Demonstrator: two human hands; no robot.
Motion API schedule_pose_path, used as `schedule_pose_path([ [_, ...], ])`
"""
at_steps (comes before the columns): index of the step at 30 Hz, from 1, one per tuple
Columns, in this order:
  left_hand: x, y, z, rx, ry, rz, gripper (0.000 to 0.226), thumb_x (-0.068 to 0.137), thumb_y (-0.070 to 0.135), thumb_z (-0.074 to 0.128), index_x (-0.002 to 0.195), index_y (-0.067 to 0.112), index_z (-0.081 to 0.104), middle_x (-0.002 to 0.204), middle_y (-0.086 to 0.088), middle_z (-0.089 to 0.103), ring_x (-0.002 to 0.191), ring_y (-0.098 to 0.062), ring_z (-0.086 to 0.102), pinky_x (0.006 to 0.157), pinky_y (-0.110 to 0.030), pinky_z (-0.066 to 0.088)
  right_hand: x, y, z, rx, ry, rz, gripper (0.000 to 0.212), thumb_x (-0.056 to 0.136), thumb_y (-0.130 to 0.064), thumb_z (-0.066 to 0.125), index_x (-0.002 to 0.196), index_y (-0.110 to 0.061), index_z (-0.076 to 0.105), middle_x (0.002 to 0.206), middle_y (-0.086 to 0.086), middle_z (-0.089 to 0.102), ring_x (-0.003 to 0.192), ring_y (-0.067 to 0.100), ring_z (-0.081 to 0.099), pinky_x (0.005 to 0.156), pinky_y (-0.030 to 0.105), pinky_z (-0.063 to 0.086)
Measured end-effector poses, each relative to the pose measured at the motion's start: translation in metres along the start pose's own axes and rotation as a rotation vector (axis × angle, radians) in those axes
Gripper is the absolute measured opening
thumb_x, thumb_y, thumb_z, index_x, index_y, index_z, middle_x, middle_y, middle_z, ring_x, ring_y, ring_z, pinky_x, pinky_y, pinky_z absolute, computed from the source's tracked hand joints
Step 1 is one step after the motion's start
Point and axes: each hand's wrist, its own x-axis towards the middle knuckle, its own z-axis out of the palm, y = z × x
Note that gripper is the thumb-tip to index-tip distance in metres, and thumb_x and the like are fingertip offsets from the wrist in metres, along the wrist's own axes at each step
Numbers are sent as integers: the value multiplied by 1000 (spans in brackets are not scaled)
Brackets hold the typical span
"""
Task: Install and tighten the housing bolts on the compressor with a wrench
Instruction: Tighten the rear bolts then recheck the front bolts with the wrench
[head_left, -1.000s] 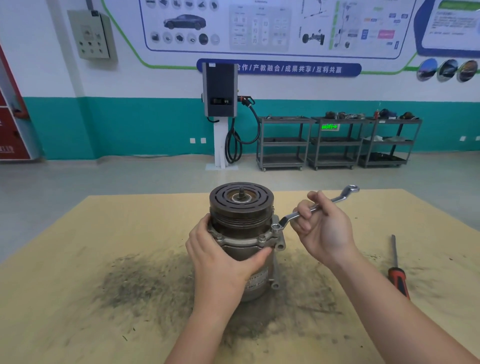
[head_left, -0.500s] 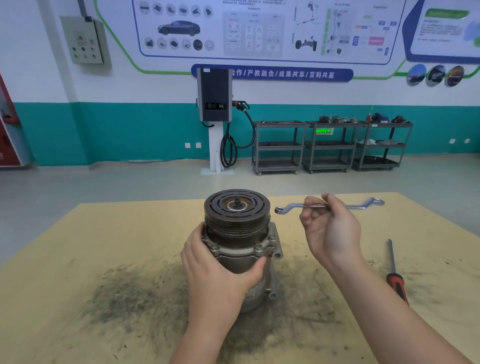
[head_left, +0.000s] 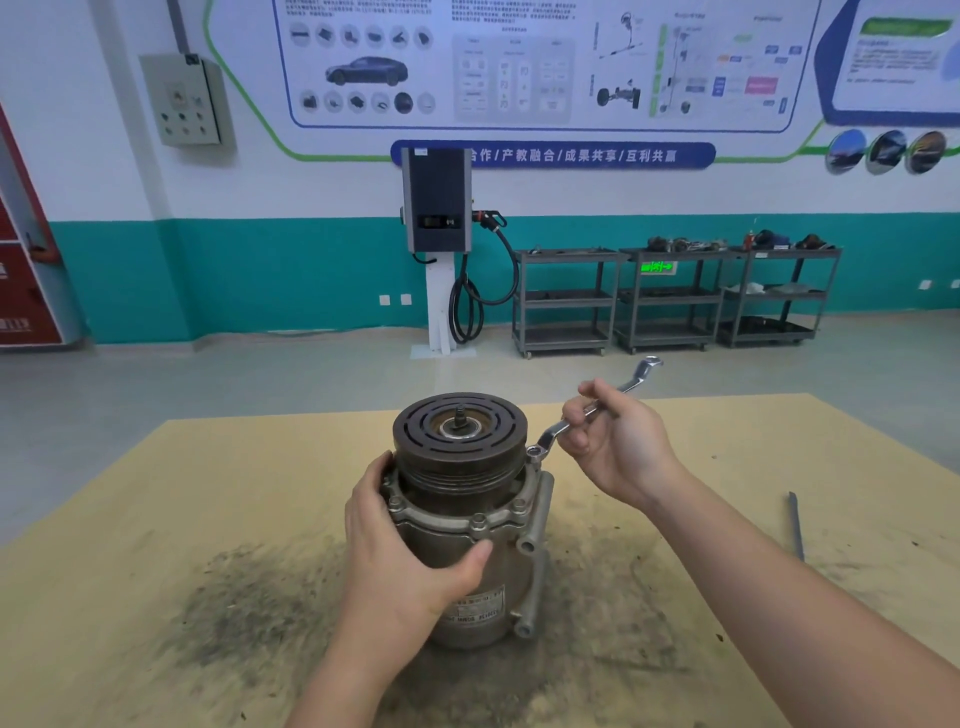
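Lowered again, the silver double-ended ring wrench (head_left: 592, 410) now sits with its ring end on a flange bolt of the upright grey metal compressor (head_left: 462, 499), clenched by the right hand (head_left: 618, 441); the left hand (head_left: 400, 551) grips the housing on the stained table (head_left: 156, 493).

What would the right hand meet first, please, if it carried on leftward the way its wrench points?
Probably the compressor: the right hand aims its wrench at the pulley's flange, though depth is unclear.
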Motion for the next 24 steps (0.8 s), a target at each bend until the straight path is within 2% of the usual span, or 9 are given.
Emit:
schedule_pose_path([
  [4,1,-5,0,-42,21,-4,105,41,60,79,131,50,27,135,15,41,128,-7,43,110,-43,42,-9,13,-3,119,83,-59,25,102,-15,32,80,-12,42,54,6,48,41,18,35,50,26,26],
  [9,0,-6,3,-39,42,38,101,41,61,78,126,53,24,128,30,35,126,-2,42,107,-27,36,-44,41,-8,289,176,-240,24,100,-9,35,80,-13,48,68,11,62,53,20,53,50,23,46],
  [11,0,-7,3,-31,37,41,102,41,62,77,127,52,23,128,28,36,126,-2,40,107,-24,34,-58,46,-4,265,162,-300,25,102,-9,33,83,-12,49,74,13,68,56,21,61,54,23,51],
  [14,0,-11,0,-58,6,29,102,43,62,80,130,52,27,136,19,38,130,-2,39,111,-32,36,-69,31,8,178,131,-369,24,104,-9,31,87,-10,48,72,14,68,56,23,62,55,24,52],
  [16,0,-13,-4,-145,-19,-9,94,47,63,81,127,56,32,137,21,44,130,-1,44,109,-36,40,-75,16,16,113,120,-373,20,104,-10,30,90,-11,44,64,13,65,49,21,56,48,22,47],
  [18,1,-13,-7,-272,-3,-48,73,57,66,77,119,65,39,128,29,53,122,3,51,102,-33,46,-86,12,24,43,70,-349,16,104,-10,30,94,-10,42,60,14,63,44,20,53,44,22,43],
  [20,4,-13,-9,-355,66,-49,44,75,68,68,114,58,51,120,28,60,113,5,57,96,-31,50,-98,18,30,-21,12,-331,12,103,-10,33,97,-9,42,63,17,64,45,22,55,43,23,45],
  [21,5,-12,-9,-384,102,-45,38,80,64,64,114,49,56,117,25,63,110,5,59,94,-30,52,-104,23,33,-42,-6,-330,11,102,-10,34,98,-8,43,65,19,65,46,23,57,43,25,46],
  [24,6,-8,-10,-452,153,-40,42,76,55,68,113,34,60,114,17,66,107,2,62,88,-23,55,-111,33,37,-61,5,-331,10,102,-9,35,99,-9,45,67,20,66,47,23,58,44,25,47],
])
